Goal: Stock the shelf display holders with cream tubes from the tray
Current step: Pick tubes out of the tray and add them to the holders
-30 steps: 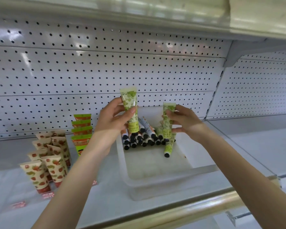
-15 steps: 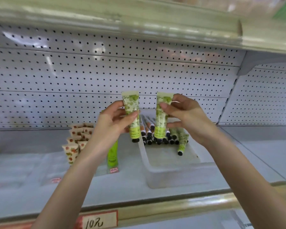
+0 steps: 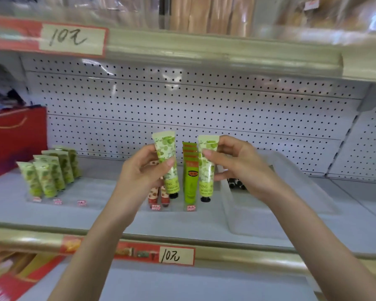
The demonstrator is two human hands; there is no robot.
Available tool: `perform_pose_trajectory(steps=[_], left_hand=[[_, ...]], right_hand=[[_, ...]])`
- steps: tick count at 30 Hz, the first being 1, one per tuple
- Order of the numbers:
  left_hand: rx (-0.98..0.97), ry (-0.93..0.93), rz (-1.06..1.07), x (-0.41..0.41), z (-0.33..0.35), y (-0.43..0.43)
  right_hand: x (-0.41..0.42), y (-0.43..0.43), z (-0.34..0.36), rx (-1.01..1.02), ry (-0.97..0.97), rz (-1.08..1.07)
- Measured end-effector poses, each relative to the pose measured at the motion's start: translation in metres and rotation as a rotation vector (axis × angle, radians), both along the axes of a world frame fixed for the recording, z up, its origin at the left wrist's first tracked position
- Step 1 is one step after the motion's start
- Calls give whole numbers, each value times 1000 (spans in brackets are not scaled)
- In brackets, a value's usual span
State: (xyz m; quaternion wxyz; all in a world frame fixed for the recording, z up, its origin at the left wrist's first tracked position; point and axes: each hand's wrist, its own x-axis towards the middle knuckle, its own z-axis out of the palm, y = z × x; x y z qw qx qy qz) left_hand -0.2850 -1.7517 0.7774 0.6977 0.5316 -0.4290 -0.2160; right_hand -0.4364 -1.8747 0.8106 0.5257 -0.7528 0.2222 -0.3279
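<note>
Pinching one tube in each hand, you hold both at the centre of the frame. Your left hand (image 3: 146, 172) grips the left tube (image 3: 165, 157) at mid-body between thumb and fingers. Your right hand (image 3: 239, 164) grasps the right tube (image 3: 207, 170) the same way. Each tube's long axis runs near vertical, with the flat crimped end up and the black cap down; the left one tips its top slightly leftward. Both are pale green with a leaf-and-fruit print and a brighter green band with dark lettering low down. Crimp and cap stick out above and below your fingers.

Green-and-orange tubes (image 3: 191, 170) stand on the shelf behind the gap between them. The clear tray (image 3: 291, 192) sits at right, with black caps (image 3: 236, 183) showing inside. Matching green tubes (image 3: 50, 172) stand in rows at left.
</note>
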Motion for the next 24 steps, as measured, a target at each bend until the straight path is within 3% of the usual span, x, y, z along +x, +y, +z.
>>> perform_pose_trajectory(steps=[12,19,24], left_hand=[[-11,-6,28,153,6,69],[48,-30,89,239,-1,120],[89,-31,126,288,-14,142]], right_hand=[[144,64,4,-60,-68,-94],[236,95,-5,16,-115,-56],[284,96,-25,11,-50,-66]])
